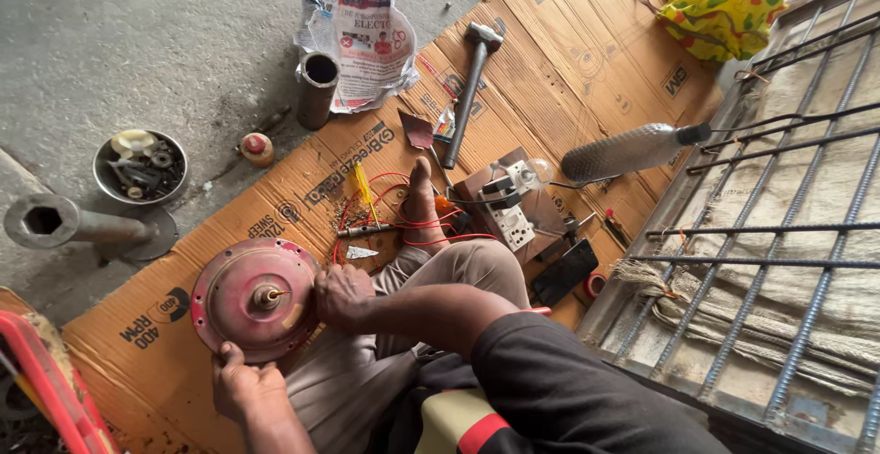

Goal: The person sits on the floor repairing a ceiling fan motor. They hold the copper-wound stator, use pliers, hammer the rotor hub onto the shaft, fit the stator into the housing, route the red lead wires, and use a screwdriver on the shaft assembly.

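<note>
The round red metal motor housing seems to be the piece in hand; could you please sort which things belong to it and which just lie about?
In hand:
round red metal motor housing
left hand on its lower rim
right hand at its right edge

Lying about:
grey steel hammer
crumpled newspaper
metal bowl of small parts
red wires

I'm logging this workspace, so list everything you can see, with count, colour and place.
Motor housing: one, faded red disc with a centre shaft, on the cardboard.
Cardboard sheets: several, brown, covering the floor.
Hammer: one, grey, upper middle.
Metal bowl: one, silver, holding small parts, left.
Short pipe: one, dark, standing beside the newspaper.
Hex socket tube: one, grey, far left.
Red wires: a tangle, by the foot.
Meter: one, white, centre.
Cloth bag: one, yellow patterned, top right.
Left hand: gripping the disc's lower rim.
Right hand: on its right edge.
</note>
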Motion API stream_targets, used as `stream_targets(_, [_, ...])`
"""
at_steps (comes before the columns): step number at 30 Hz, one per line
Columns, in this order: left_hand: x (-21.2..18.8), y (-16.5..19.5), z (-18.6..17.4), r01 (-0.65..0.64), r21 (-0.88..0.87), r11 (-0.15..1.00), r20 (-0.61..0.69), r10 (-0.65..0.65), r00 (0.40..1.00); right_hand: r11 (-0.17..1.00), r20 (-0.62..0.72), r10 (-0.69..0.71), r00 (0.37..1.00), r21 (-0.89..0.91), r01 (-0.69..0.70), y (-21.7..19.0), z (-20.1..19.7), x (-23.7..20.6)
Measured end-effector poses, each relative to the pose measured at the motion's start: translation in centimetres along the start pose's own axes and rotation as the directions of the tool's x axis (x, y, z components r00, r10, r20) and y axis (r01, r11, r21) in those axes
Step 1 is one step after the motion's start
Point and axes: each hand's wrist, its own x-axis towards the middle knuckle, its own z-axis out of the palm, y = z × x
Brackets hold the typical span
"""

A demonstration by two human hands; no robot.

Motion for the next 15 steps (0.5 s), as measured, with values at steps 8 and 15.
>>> stream_targets(8, [0.0,0.1,-0.2,0.045,-0.061,0.997,0.017,-0.044,0.999,0.968,0.151,0.196,0.969,0.13,-0.216,0.0,-1.1,1.1])
stream_targets(15, [0.1,0.1,0.2,0.071,-0.049,0.996,-0.017,-0.072,0.997,0.988,0.046,0.105,0.993,0.11,-0.109,0.0,-0.9,1.2])
